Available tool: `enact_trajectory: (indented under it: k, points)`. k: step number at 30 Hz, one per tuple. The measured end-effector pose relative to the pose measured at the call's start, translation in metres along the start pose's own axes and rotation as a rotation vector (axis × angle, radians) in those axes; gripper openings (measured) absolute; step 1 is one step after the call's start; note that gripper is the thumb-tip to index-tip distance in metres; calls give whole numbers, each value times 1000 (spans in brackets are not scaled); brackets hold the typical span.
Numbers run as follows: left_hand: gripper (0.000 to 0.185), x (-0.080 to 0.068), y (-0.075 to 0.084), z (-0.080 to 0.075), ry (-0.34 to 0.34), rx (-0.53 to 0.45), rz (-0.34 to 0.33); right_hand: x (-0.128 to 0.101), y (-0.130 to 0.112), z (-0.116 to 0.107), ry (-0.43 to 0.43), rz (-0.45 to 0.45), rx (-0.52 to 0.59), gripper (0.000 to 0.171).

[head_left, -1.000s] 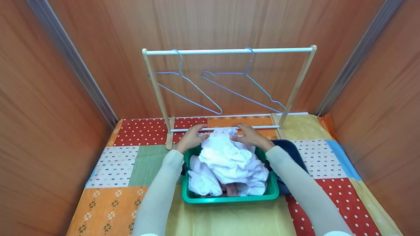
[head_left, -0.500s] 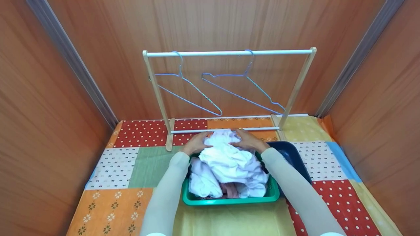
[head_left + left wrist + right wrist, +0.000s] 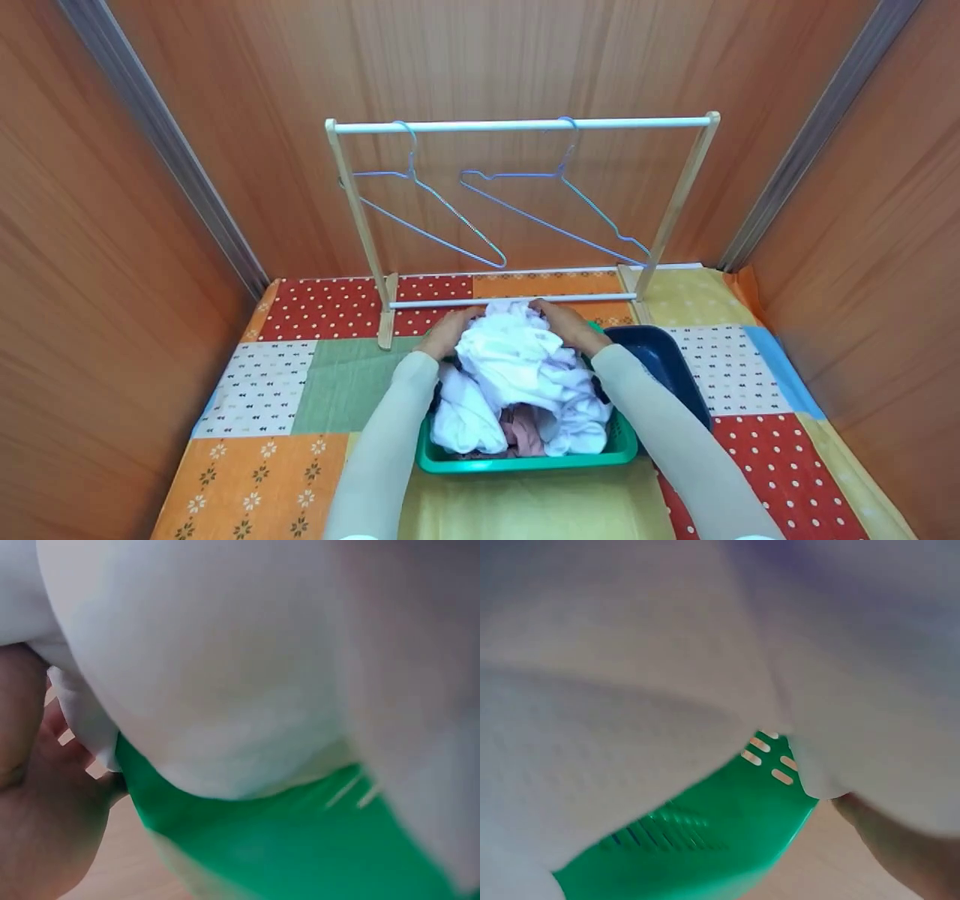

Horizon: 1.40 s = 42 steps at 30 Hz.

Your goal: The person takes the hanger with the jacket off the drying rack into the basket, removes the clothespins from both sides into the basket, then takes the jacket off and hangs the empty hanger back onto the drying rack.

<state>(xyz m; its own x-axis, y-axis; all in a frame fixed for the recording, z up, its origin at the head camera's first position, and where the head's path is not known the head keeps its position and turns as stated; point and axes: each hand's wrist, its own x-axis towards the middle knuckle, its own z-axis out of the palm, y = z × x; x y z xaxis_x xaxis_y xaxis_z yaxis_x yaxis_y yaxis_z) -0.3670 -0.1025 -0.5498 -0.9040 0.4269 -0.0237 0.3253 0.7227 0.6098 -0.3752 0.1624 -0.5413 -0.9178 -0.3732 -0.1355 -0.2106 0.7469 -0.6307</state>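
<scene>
Since the earlier frames, both hands have been drawn closer together and the white garment (image 3: pixel 517 356) is bunched higher between them. The left hand (image 3: pixel 445 335) is curled around the cloth's left side; the right hand (image 3: pixel 564 328) grips its right side. The garment is heaped directly between the palms, above the green basket (image 3: pixel 525 457), its bulk trailing back toward the person. Both hands are equally near. A pink cloth (image 3: pixel 521 431) is seen beneath.

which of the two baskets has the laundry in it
The green basket, piled with white cloth that both hands hold at its far end. The dark blue basket beside it, on the person's right, shows a bare inside.
</scene>
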Motion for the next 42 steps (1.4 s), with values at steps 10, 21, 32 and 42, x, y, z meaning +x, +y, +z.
enact_trajectory:
  k: [10,21,32,42]
  points:
    - [32,2,7,0,107,-109,-128,1,-2,2,179,4,240,33]
    - [28,-2,23,-18,159,-59,-36,1,-3,-11,245,-191,32,20]
    - [29,-25,42,-35,242,-128,115,-23,-26,-29,398,-276,14,24]
    - [33,-57,67,-50,292,-134,188,-56,-42,-45,451,-397,92,28]
